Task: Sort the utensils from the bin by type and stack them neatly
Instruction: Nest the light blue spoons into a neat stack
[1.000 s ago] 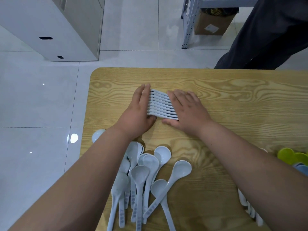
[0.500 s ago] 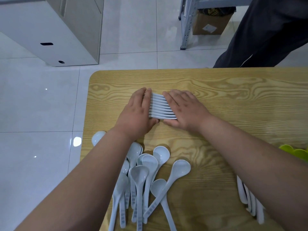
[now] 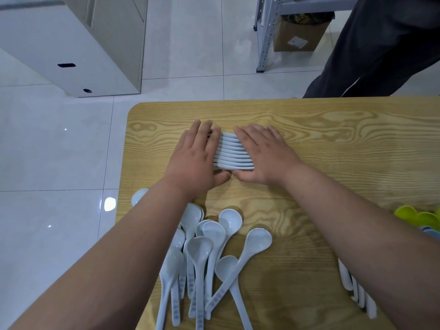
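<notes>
Your bench (image 3: 333,144) is pale wood with bold grain and a rounded far-left corner, standing on glossy white floor tiles (image 3: 47,151). Off to your far left sits a white cabinet (image 3: 59,39) with a slot and a round hole low on its side. Ahead stands a grey metal rack (image 3: 264,36). Under it rests a cardboard box (image 3: 300,36) with a white label, holding what may be dark packaging. Just beyond the bench's far edge, at right, someone stands in dark trousers (image 3: 381,48).

- A light wooden table (image 3: 333,129) with a rounded corner stands on glossy pale floor tiles (image 3: 59,151).
- Beyond the table's far-left corner: a white cabinet (image 3: 71,39).
- Beyond its far edge: a grey metal rack (image 3: 265,32) over a cardboard box (image 3: 300,36), beside a dark trouser leg (image 3: 381,51).
- Left of the table: a bright glare (image 3: 110,203) on the tiles.
</notes>
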The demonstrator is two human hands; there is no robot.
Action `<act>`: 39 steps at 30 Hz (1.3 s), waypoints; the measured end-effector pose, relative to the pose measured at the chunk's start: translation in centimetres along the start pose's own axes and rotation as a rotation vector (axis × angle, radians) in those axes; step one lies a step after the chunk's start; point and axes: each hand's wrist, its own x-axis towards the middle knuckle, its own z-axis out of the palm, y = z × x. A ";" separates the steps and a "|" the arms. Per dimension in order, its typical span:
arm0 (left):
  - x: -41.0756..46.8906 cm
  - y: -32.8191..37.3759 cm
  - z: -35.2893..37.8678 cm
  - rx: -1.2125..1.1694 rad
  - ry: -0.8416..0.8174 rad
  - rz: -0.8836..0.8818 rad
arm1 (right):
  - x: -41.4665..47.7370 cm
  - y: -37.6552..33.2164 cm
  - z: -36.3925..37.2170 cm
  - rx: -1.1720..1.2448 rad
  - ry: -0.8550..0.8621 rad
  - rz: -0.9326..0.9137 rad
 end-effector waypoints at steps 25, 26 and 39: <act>-1.8 -0.1 -2.0 -0.059 0.040 0.028 | -0.5 0.2 -1.9 0.029 -0.146 0.065; -2.5 -0.1 -2.2 -0.076 0.086 0.039 | -0.8 0.1 -2.0 0.035 -0.148 0.071; -15.5 3.2 0.2 -0.276 0.125 0.149 | -15.1 -10.4 2.0 0.412 0.313 0.203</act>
